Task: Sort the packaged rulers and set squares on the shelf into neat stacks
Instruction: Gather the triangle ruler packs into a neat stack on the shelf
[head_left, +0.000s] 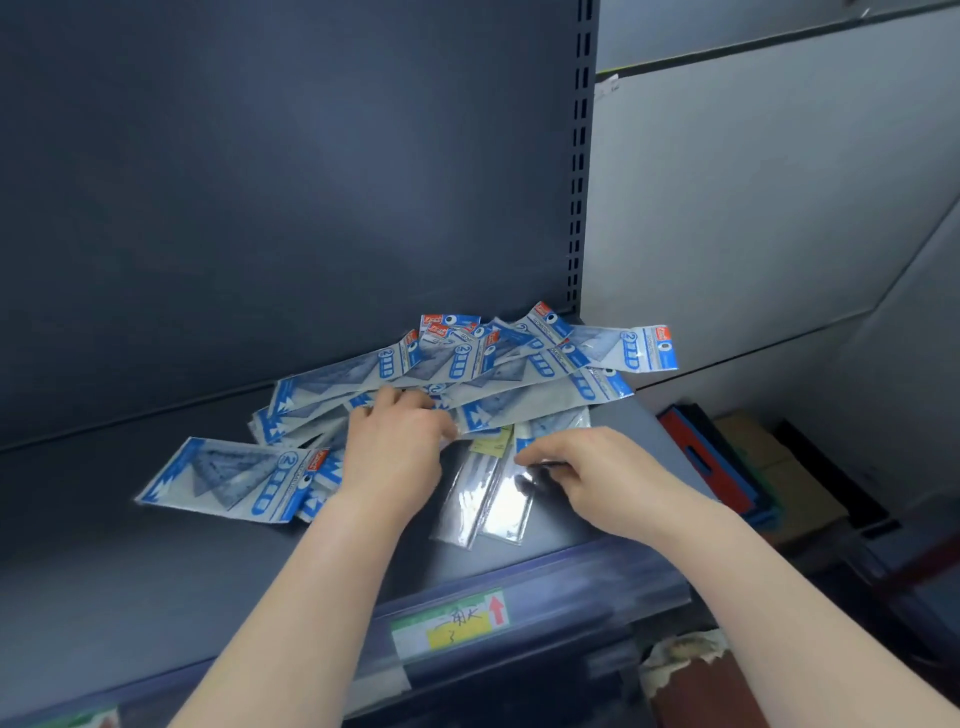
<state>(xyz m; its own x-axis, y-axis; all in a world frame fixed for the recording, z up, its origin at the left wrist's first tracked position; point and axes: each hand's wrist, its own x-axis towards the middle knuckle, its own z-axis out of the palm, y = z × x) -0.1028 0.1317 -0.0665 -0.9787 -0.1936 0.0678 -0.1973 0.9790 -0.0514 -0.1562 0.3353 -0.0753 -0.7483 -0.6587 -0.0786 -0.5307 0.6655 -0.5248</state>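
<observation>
Several blue-and-white set square packs (498, 358) lie fanned in a loose heap at the back right of the grey shelf (130, 571). One more set square pack (234, 480) lies apart at the left. Two clear ruler packs (488, 504) lie side by side near the front, their tops tucked under the heap. My left hand (395, 452) rests palm down on the middle of the heap, fingers curled over pack edges. My right hand (597, 478) hovers over the ruler packs, fingertips pinching the top edge of the right one.
A price rail with a yellow-and-green label (452, 623) runs along the shelf's front edge. A slotted upright (579, 156) stands at the back right corner. Below right, coloured folders and boxes (737, 467) sit on a lower level. The shelf's left half is bare.
</observation>
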